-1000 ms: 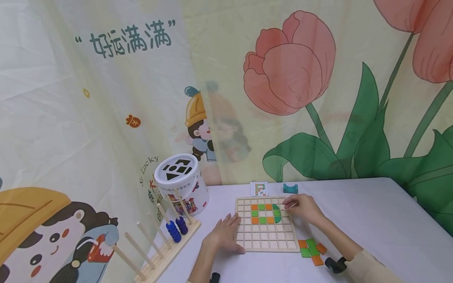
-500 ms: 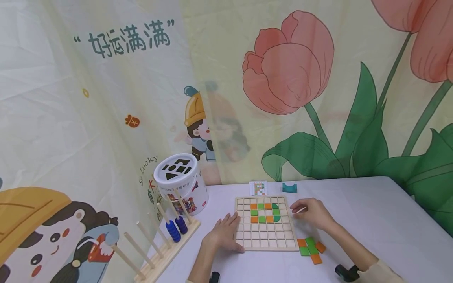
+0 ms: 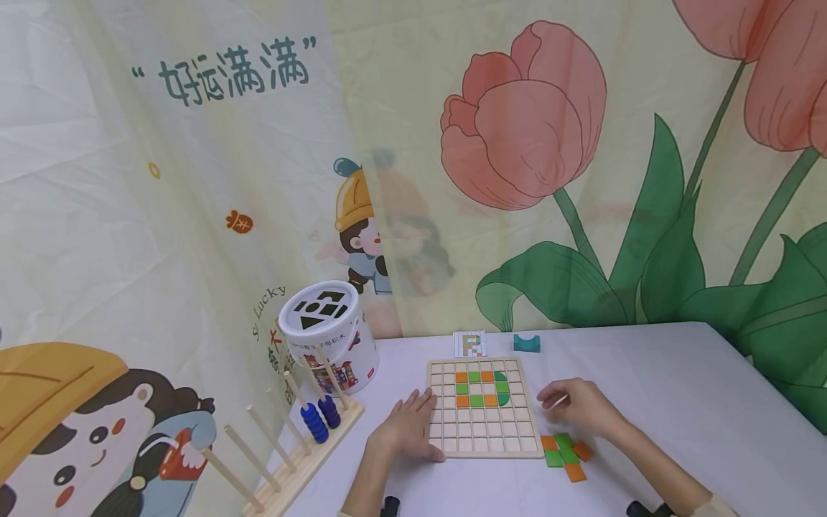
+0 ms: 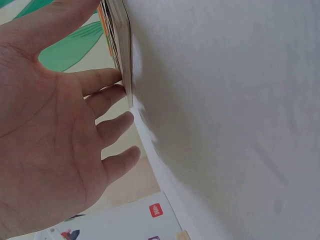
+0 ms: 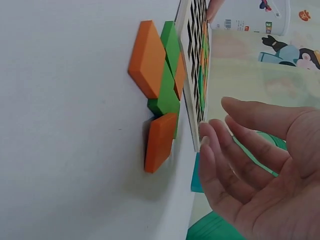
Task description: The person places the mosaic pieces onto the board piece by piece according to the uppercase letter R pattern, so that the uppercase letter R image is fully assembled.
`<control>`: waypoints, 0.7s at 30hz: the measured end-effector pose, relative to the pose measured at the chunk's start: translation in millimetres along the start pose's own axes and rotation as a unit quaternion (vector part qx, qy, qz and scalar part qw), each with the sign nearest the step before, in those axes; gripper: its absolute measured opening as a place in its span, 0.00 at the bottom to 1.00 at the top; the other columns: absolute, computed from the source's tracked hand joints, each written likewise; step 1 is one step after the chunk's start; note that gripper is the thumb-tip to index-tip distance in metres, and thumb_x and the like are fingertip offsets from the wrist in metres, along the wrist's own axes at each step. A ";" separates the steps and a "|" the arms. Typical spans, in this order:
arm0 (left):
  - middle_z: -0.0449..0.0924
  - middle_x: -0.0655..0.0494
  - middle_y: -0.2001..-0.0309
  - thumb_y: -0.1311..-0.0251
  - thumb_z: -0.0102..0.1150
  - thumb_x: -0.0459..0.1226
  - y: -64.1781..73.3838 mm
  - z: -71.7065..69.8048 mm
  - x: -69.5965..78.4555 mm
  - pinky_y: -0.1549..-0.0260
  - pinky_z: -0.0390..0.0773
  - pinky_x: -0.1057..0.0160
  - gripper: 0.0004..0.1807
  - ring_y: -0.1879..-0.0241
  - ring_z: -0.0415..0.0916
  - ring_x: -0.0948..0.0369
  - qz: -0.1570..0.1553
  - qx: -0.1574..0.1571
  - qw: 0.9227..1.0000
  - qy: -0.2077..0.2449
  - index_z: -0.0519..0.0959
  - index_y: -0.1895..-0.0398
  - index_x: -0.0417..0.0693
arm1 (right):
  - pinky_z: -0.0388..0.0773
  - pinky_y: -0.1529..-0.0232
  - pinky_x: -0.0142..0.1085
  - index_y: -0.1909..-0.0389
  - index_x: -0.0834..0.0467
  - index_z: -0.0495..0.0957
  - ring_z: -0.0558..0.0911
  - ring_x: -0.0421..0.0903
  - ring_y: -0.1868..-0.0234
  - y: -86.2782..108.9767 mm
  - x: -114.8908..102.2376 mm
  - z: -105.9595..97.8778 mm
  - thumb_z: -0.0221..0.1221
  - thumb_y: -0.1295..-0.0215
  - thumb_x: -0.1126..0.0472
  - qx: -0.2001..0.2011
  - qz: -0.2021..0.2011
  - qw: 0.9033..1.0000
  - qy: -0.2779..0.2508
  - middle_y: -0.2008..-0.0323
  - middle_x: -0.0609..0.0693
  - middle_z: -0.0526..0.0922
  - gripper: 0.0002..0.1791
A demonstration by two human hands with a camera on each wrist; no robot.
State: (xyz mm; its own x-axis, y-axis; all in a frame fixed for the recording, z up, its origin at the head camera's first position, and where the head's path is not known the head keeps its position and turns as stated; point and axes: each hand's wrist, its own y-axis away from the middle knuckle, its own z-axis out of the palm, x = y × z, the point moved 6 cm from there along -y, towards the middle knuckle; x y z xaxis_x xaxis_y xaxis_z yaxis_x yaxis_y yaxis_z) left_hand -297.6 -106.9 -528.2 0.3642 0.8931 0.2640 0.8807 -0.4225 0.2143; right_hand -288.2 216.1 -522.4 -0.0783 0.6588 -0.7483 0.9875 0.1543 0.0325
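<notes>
A square wooden grid board [image 3: 486, 434] lies on the white table. Orange, light green and dark green pieces form a ring in its upper cells, with dark green curved pieces [image 3: 502, 396] on the right side. My left hand [image 3: 405, 431] touches the board's left edge, fingers extended against its side in the left wrist view. Off the board's right edge hovers my right hand [image 3: 586, 409], fingers loosely bent and nothing held between them in the right wrist view. Just below it, loose orange tiles [image 5: 148, 60] and green tiles [image 5: 166, 92] lie on the table, some touching.
Behind the board lie a small pattern card [image 3: 469, 343] and a teal notched block [image 3: 526, 344]. To the left stand a wooden peg rack [image 3: 309, 452] with blue and purple rings and a white bucket [image 3: 329, 337] with shape holes in its lid. A printed curtain hangs behind.
My right hand has moved from the board's upper right edge rightward and down toward the loose tiles. The left hand stays at the board, and the pieces look unchanged.
</notes>
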 end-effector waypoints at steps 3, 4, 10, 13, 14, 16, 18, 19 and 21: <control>0.57 0.50 0.18 0.53 0.80 0.58 -0.7 1.0 -0.9 0.22 0.55 0.41 0.59 0.18 0.50 0.48 0.001 -0.005 1.000 -0.002 0.63 0.20 0.45 | 0.87 0.59 0.39 0.57 0.57 0.87 0.83 0.44 0.62 5.0 5.1 1.5 0.76 0.47 0.69 -0.017 0.020 1.000 0.012 0.64 0.44 0.86 0.16; 0.57 0.50 0.18 0.53 0.80 0.58 -1.0 1.2 -0.9 0.22 0.55 0.40 0.59 0.19 0.51 0.47 0.002 -0.006 1.000 -0.001 0.63 0.20 0.45 | 0.87 0.58 0.40 0.57 0.57 0.88 0.83 0.44 0.62 6.5 6.9 1.8 0.77 0.49 0.69 -0.024 0.025 0.999 0.019 0.64 0.44 0.86 0.17; 0.58 0.50 0.18 0.53 0.80 0.58 -0.2 0.1 0.6 0.22 0.55 0.41 0.59 0.19 0.51 0.48 -0.002 -0.006 1.000 0.002 0.63 0.20 0.45 | 0.86 0.58 0.39 0.59 0.55 0.87 0.81 0.44 0.63 15.0 14.6 2.0 0.81 0.57 0.69 -0.055 0.041 0.997 0.046 0.66 0.43 0.85 0.22; 0.58 0.51 0.18 0.53 0.80 0.58 1.1 -0.4 1.3 0.22 0.55 0.42 0.59 0.19 0.51 0.48 -0.004 -0.007 1.000 -0.001 0.63 0.20 0.45 | 0.85 0.64 0.37 0.60 0.54 0.88 0.79 0.45 0.65 19.5 16.4 4.1 0.80 0.58 0.71 -0.063 0.053 0.996 0.043 0.68 0.44 0.84 0.21; 0.58 0.51 0.18 0.53 0.80 0.58 1.4 -0.5 1.5 0.22 0.55 0.42 0.59 0.19 0.51 0.48 -0.004 -0.007 1.000 -0.003 0.63 0.20 0.45 | 0.84 0.66 0.36 0.60 0.54 0.88 0.78 0.45 0.66 20.9 16.7 4.9 0.79 0.57 0.72 -0.064 0.057 0.995 0.041 0.68 0.44 0.84 0.21; 0.57 0.51 0.18 0.53 0.80 0.58 1.3 -0.7 1.5 0.22 0.55 0.42 0.59 0.18 0.50 0.48 -0.005 -0.008 1.000 -0.003 0.63 0.20 0.45 | 0.83 0.68 0.36 0.61 0.54 0.88 0.77 0.46 0.66 22.9 17.0 6.1 0.79 0.57 0.73 -0.064 0.063 0.995 0.036 0.68 0.44 0.83 0.21; 0.57 0.51 0.18 0.53 0.80 0.58 1.1 -1.0 1.5 0.22 0.55 0.42 0.59 0.18 0.50 0.49 -0.006 -0.008 1.000 -0.004 0.63 0.20 0.46 | 0.82 0.68 0.35 0.61 0.55 0.88 0.77 0.46 0.66 23.7 16.6 6.2 0.78 0.57 0.74 -0.056 0.063 0.996 0.038 0.69 0.45 0.83 0.21; 0.57 0.51 0.18 0.53 0.80 0.58 0.9 -1.1 1.5 0.22 0.55 0.41 0.59 0.18 0.50 0.48 -0.006 -0.008 1.000 -0.004 0.63 0.20 0.45 | 0.82 0.68 0.35 0.60 0.55 0.88 0.77 0.45 0.67 23.7 16.5 6.0 0.78 0.57 0.74 -0.052 0.062 0.996 0.039 0.69 0.45 0.82 0.21; 0.57 0.51 0.18 0.53 0.80 0.58 0.9 -1.0 1.5 0.22 0.55 0.41 0.60 0.18 0.50 0.48 -0.007 -0.008 1.000 -0.006 0.62 0.20 0.45 | 0.82 0.69 0.35 0.60 0.55 0.88 0.77 0.45 0.67 23.4 16.4 5.5 0.78 0.56 0.74 -0.044 0.062 0.996 0.041 0.70 0.46 0.81 0.21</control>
State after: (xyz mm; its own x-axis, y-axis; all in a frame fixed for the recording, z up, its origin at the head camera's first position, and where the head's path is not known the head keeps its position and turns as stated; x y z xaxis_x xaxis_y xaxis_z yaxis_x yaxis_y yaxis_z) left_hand -296.6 -106.1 -526.6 0.3551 0.9010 0.2491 0.8807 -0.4118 0.2340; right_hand -265.7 226.5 -537.5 0.0284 0.7342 -0.6783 0.9749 0.1296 0.1812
